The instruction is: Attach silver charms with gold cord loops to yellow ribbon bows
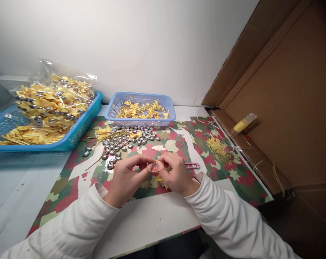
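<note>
Pinching a thin gold cord loop (pixel 155 166) between them, left hand (pixel 124 180) and right hand (pixel 176 175) meet fingertip to fingertip, fingers curled close. Yellow bow (pixel 160 178) peeks beneath right fingers, mostly hidden. Silver beads (pixel 126 140) lie just beyond; pink clip (pixel 192 165) right of them.

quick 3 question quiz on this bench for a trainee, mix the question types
1. True or false: the small basket by the wall holds yellow bows.
2. What do the left hand and right hand hold between them? A) gold cord loop B) pink clip C) yellow bottle
3. What lies heaped on the patterned mat just in front of that basket?

Key:
1. True
2. A
3. Silver beads
</note>
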{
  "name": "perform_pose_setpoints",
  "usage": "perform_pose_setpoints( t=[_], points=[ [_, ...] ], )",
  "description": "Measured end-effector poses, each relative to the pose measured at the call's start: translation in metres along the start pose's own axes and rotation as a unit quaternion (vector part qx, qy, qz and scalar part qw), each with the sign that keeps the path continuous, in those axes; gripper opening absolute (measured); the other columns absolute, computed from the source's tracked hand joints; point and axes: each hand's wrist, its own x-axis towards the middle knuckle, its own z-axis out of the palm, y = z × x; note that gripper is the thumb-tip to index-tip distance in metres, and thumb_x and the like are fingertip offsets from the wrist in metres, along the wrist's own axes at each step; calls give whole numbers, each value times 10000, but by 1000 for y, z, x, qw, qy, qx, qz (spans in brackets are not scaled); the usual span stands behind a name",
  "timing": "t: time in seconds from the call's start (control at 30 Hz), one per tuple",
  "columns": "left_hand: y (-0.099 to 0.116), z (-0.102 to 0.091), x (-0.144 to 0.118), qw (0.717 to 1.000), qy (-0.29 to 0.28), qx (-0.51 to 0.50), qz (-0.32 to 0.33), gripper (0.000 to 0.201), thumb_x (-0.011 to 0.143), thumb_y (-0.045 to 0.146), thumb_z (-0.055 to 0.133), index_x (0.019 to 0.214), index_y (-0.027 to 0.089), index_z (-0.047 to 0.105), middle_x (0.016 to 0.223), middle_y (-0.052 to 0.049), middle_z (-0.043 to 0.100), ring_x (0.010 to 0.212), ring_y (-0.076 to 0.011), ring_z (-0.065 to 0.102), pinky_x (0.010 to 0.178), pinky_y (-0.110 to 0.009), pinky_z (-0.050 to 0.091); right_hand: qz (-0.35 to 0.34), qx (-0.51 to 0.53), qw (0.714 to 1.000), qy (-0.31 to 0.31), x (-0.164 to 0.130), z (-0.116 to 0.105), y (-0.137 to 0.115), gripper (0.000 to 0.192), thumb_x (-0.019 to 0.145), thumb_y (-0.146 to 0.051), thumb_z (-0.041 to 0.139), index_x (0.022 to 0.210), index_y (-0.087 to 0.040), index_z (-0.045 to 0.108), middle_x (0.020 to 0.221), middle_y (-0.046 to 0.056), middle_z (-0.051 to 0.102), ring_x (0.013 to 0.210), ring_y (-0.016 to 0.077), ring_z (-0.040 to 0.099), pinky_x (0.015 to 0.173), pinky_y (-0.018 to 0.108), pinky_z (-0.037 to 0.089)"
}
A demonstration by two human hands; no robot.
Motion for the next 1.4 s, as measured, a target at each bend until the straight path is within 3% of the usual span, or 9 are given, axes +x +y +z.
perform_pose_setpoints(
  t=[0.13,0.4,0.53,0.97,1.07,1.2,1.3,1.4],
  points=[
    [0,0,1,1000,-19,8,3,151,772,358,726,798,215,767,729,-20,771,647,-174,690,598,-252,532,0,18,1000,9,1,0,0,265,870,-244,487,611,-193,510,555,-27,504,542,113,445,587,262,353],
    [-3,-4,4,981,3,81,177,60,804,267,700,796,233,749,730,-14,772,641,-166,687,621,-262,524,32,74,997,5,2,-3,-2,266,857,-252,510,601,-195,549,542,-24,543,511,105,447,540,243,371],
    [-4,-3,5,970,6,93,225,40,804,209,702,808,231,736,729,-8,768,638,-161,685,633,-258,525,45,90,995,-4,2,-3,-2,274,857,-264,513,595,-194,548,541,-21,537,511,106,445,521,237,360],
    [-6,-5,4,964,-18,100,246,32,833,193,695,830,210,723,741,-9,756,664,-147,685,668,-240,519,-6,32,999,-6,3,-6,1,213,837,-225,505,630,-187,531,578,-26,542,559,113,469,623,272,349],
    [-8,-4,4,969,-31,119,213,56,858,240,667,854,199,705,772,-16,745,693,-157,669,664,-258,502,-12,33,999,-4,5,-7,2,211,821,-199,510,610,-188,504,556,-39,511,538,105,445,606,261,345],
    [-6,-1,3,968,-133,170,130,160,856,338,640,858,181,670,818,-48,685,773,-206,614,674,-311,476,5,33,999,17,7,-11,4,200,803,-167,511,607,-191,474,558,-43,499,530,102,434,585,249,342],
    [-4,2,2,950,-225,185,110,163,866,341,608,845,188,659,846,-52,635,827,-224,569,721,-338,454,25,28,999,35,8,-13,5,203,804,-177,509,607,-194,464,555,-45,486,533,106,435,588,251,344],
    [-2,3,2,940,-261,196,104,120,852,315,622,866,201,657,863,-42,622,853,-233,546,760,-359,425,33,22,999,34,8,-13,6,202,799,-181,509,605,-193,454,552,-47,476,534,105,434,598,254,345]
  ],
)
